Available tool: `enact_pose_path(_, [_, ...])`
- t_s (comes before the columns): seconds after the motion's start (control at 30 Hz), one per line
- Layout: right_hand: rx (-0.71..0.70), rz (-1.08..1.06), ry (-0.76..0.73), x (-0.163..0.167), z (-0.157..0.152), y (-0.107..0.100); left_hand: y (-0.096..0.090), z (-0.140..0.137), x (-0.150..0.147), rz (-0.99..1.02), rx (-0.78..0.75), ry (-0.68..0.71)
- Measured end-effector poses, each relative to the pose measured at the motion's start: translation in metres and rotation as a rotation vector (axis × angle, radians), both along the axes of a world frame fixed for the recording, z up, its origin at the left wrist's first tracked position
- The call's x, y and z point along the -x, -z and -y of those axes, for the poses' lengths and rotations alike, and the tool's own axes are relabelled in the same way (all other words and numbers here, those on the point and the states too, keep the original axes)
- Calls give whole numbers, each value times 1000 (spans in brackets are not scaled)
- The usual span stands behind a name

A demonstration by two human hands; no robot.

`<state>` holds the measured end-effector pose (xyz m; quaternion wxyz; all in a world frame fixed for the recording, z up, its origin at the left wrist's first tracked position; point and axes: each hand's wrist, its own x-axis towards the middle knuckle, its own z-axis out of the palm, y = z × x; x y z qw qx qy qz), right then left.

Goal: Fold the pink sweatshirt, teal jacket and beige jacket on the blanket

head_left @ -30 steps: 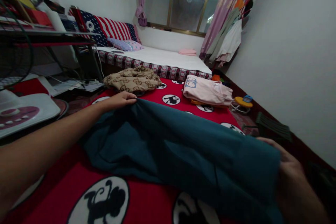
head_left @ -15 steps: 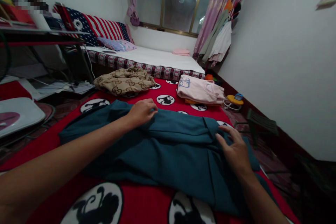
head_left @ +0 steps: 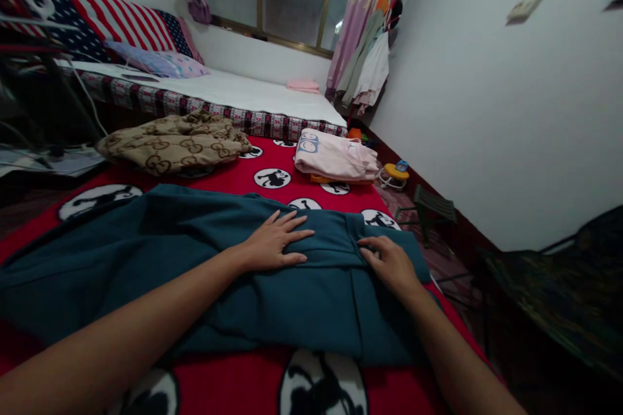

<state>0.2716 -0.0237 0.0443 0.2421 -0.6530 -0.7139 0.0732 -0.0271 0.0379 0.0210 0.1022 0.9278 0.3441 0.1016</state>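
A dark teal garment (head_left: 302, 311) lies stretched across the red blanket, with folds and a seam showing; its exact kind I cannot make out. My left hand (head_left: 275, 243) rests flat on the middle of the cloth, fingers spread. To its right, my right hand (head_left: 392, 267) has its fingers bent and the thumb close to them, pinching the cloth beside a crosswise fold. Its fingertips are partly hidden.
The red blanket (head_left: 233, 379) has black figures in white circles. Beyond the garment are a crumpled tan patterned cloth (head_left: 180, 146) and a folded pink garment (head_left: 335, 155). A white-topped bed (head_left: 243, 87) stands behind. Stools, one with a yellow top (head_left: 396, 172), are at right.
My left hand has moved from the far edge onto the middle of the garment and flattened. My right fingers have closed in on the fold. The view has turned right.
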Motion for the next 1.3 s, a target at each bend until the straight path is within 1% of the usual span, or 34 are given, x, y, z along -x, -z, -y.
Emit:
enact_pose_path(0.03, [-2, 28, 17, -1, 3, -2, 3, 0, 0, -2, -11, 1])
enact_pose_path(0.07, [-41, 34, 19, 0, 8, -5, 5, 0, 0, -4, -19, 3])
enact_pose_path(0.1, [-97, 25, 4, 2, 13, -9, 6, 0, 0, -7, -21, 10])
enact_pose_path(0.17, [-186, -6, -77, 12, 27, -15, 5, 1, 1, -8, -19, 26])
enact_pose_path(0.23, [-191, -22, -164, 23, 41, -17, 3, 1, 1, 2, -14, 43])
enact_pose_path(0.3, [-158, -33, -184, 30, 53, -13, 1, 2, 2, 20, -11, 55])
enact_pose_path(0.33, [-152, -44, -156, 30, 57, -9, 1, 2, 2, 31, -10, 56])
enact_pose_path(0.4, [-162, -91, -50, 26, 59, 1, 1, 3, 2, 57, -3, 56])
enact_pose_path(0.5, [-128, -195, 105, 16, 52, 11, 1, 3, 1, 97, 25, 73])
enact_pose_path(0.57, [-90, -254, 142, 12, 44, 14, 1, 3, 0, 113, 50, 98])
enact_pose_path(0.67, [-86, -292, 139, 17, 32, 16, 0, 2, 0, 125, 80, 127])
enact_pose_path(0.77, [-73, -277, 83, 32, 25, 16, 0, 2, 0, 129, 97, 134])
enact_pose_path(0.9, [-34, -258, -127, 47, 27, 11, -2, 6, 1, 140, 84, 143])
enact_pose_path(0.93, [-39, -266, -156, 47, 29, 9, -2, 7, 1, 147, 75, 140])
enact_pose_path(1.0, [-71, -292, -148, 43, 32, 7, -3, 11, 1, 168, 39, 105])
enact_pose_path(1.03, [-89, -300, -124, 40, 32, 7, -4, 13, 0, 178, 13, 62])
enact_pose_path(1.07, [-97, -298, -102, 36, 33, 8, -4, 14, -1, 186, -14, -2])
enact_pose_path(1.13, [-57, -238, -99, 30, 32, 11, -2, 16, -3, 175, -43, -156])
enact_pose_path(1.2, [21, -86, -108, 30, 31, 12, 1, 17, -5, 146, -31, -273])
enact_pose_path(1.23, [45, 15, -100, 31, 31, 10, 2, 17, -6, 133, -17, -301])
enact_pose_path(1.27, [43, 116, -82, 34, 31, 5, 2, 17, -7, 126, -1, -313])
enact_pose_path(1.3, [9, 203, -54, 38, 30, -1, 1, 16, -8, 123, 16, -314])
